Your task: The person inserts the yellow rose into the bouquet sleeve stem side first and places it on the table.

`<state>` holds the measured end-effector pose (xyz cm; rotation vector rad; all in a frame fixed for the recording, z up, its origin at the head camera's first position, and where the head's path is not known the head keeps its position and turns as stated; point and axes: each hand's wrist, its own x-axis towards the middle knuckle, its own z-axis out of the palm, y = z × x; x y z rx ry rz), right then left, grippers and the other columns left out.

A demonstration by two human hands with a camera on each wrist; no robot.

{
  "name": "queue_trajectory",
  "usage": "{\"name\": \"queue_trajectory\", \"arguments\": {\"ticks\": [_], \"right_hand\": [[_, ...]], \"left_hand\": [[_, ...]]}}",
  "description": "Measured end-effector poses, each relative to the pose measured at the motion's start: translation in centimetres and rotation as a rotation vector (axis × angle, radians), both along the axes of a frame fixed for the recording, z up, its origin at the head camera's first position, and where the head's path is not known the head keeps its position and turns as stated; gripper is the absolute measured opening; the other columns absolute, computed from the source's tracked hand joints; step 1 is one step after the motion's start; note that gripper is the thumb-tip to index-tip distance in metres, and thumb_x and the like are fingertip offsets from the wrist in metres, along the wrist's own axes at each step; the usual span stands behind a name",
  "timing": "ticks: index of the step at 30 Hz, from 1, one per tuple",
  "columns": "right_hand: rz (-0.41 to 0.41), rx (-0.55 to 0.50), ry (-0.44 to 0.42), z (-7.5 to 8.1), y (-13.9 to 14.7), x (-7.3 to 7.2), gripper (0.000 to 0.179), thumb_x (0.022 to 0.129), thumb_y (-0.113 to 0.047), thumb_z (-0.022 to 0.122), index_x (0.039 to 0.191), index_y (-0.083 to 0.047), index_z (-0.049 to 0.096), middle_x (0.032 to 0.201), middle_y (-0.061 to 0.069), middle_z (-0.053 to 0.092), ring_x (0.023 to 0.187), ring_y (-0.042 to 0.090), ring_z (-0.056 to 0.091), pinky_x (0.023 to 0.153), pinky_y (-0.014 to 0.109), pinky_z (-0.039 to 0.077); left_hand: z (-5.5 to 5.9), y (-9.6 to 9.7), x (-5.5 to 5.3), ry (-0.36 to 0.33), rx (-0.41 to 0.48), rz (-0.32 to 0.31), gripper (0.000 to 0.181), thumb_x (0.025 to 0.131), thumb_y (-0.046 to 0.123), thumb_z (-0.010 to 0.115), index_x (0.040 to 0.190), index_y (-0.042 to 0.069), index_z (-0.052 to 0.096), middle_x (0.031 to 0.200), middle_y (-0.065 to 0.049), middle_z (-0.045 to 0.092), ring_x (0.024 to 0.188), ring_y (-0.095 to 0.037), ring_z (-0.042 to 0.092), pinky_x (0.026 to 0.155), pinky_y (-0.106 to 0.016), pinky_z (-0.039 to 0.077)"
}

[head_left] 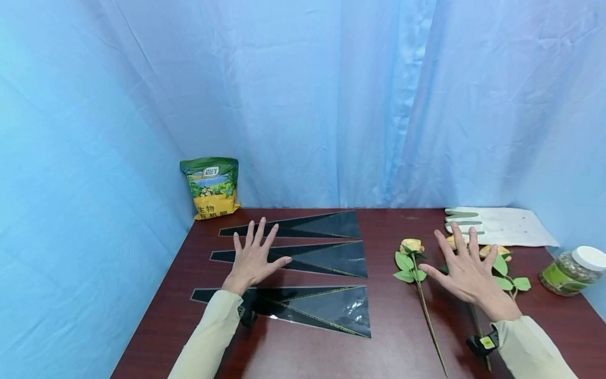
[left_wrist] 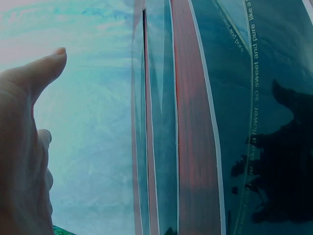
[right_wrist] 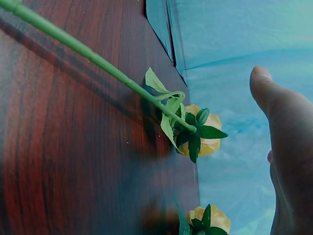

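My left hand (head_left: 253, 261) is held out with its fingers spread over the dark flower-wrapping sleeves, holding nothing. Three of these tapered black sleeves lie in a row: a far sleeve (head_left: 322, 225), a middle sleeve (head_left: 326, 259) and a near sleeve (head_left: 326, 308). Printed lettering runs along the near one in the left wrist view. Fingers spread and palm down, my right hand (head_left: 468, 273) hovers over yellow roses, partly hiding them. One yellow rose (head_left: 412, 246) with a long green stem lies left of that hand; another rose (head_left: 494, 252) shows beyond its fingers.
A green and yellow fertilizer bag (head_left: 213, 189) stands at the back left. White gloves (head_left: 506, 226) with green-edged fingers lie at the back right. A white-lidded jar (head_left: 570, 271) leans at the right edge. Blue curtains (head_left: 303, 105) enclose the dark red table (head_left: 388, 326).
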<state>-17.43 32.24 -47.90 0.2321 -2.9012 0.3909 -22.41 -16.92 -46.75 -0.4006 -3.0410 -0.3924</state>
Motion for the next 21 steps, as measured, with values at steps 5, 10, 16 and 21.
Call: {"name": "queue_trajectory", "arguments": {"ticks": [5,10,16,21], "right_hand": [[0.0,-0.002,-0.012,0.1,0.0,-0.1,0.096,0.091,-0.064,0.057,0.162,-0.017,0.014,0.17,0.013,-0.013,0.15,0.053,-0.019,0.098,0.088,-0.009],[0.0,0.008,-0.036,0.7,0.1,-0.3,0.097,0.091,-0.064,0.056,0.163,-0.019,0.008,0.169,0.015,-0.015,0.15,0.053,-0.02,0.098,0.088,-0.008],[-0.006,0.031,-0.033,1.6,0.0,-0.9,0.097,0.092,-0.066,0.054,0.163,-0.018,0.009,0.169,0.017,-0.013,0.15,0.056,-0.015,0.1,0.087,-0.004],[0.0,0.026,-0.026,2.4,-0.4,-1.5,0.096,0.092,-0.065,0.054,0.162,-0.015,0.012,0.169,0.016,-0.013,0.15,0.057,-0.012,0.101,0.087,-0.003]], "left_hand": [[0.0,-0.1,0.0,-0.009,0.019,-0.003,0.096,0.087,0.071,0.054,0.162,0.028,0.013,0.172,-0.007,-0.001,0.158,-0.037,-0.007,0.118,-0.072,-0.006],[0.2,-0.2,0.0,-0.011,0.036,-0.002,0.096,0.087,0.07,0.055,0.162,0.027,0.013,0.172,-0.008,0.0,0.158,-0.037,-0.008,0.118,-0.072,-0.005],[0.5,-0.3,-0.4,-0.011,0.034,-0.001,0.096,0.088,0.071,0.054,0.162,0.028,0.011,0.172,-0.007,-0.001,0.158,-0.037,-0.007,0.119,-0.072,-0.002],[1.0,-0.3,-1.0,-0.022,0.039,0.0,0.096,0.089,0.072,0.053,0.162,0.029,0.008,0.172,-0.005,-0.004,0.158,-0.035,-0.009,0.119,-0.072,-0.004]]}}
